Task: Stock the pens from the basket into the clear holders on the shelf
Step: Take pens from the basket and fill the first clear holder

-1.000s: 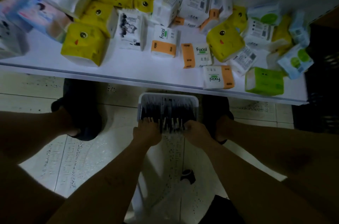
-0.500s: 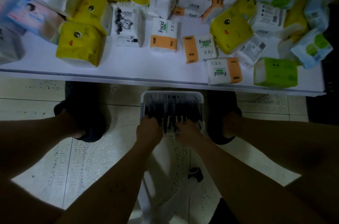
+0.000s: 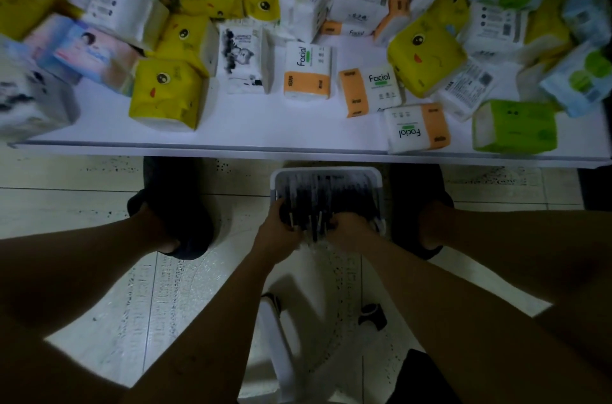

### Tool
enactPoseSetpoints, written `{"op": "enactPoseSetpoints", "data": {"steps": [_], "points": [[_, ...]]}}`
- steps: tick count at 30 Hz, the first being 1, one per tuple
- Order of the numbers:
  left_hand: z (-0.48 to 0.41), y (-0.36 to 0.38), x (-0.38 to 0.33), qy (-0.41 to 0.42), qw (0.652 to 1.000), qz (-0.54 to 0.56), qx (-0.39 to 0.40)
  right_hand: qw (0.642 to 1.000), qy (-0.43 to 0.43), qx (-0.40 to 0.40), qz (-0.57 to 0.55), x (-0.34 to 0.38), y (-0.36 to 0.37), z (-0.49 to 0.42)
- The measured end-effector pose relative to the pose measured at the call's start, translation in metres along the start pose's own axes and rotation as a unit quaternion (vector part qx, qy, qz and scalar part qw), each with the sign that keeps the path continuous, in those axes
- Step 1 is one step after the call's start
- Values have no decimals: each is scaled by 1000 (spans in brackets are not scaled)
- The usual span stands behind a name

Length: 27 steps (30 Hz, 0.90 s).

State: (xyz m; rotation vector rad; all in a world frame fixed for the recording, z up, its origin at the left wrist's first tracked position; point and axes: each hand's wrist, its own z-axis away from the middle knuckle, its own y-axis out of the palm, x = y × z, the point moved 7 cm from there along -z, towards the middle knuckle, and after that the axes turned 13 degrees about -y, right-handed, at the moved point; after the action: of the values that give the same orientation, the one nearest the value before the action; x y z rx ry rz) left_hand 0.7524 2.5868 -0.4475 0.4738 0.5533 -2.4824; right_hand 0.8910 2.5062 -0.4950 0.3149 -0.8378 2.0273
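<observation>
Left hand and right hand now sit closer together, deeper in the basket | both curl round one bunch of pens; basket on floor below shelf edge | risk: loose bunch fans out, pens slip on lift

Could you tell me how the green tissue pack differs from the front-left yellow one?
The green pack lies right, at the shelf edge; the yellow pack sits left, farther back. The yellow pack shows a big eye; the green pack only small dark marks. Both are tissue packs.
</observation>
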Motion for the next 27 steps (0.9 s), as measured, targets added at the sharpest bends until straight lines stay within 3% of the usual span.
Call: {"op": "enactPoseSetpoints", "data": {"steps": [3, 9, 17, 20, 27], "points": [[1, 3, 8, -35, 999, -9, 26, 996, 20, -50, -67, -5, -7, -2], [-2, 5, 6, -42, 998, -8, 38, 982, 73, -148, -91, -13, -25, 5], [1, 5, 4, -35, 999, 23, 30, 992, -11, -66, -107, 9, -5, 6], [-1, 8, 4, -59, 995, 69, 39, 998, 8, -38, -50, 9, -4, 1], [-9, 5, 5, -133, 974, 179, 28, 992, 54, -68, -96, 2, -13, -7]]}}
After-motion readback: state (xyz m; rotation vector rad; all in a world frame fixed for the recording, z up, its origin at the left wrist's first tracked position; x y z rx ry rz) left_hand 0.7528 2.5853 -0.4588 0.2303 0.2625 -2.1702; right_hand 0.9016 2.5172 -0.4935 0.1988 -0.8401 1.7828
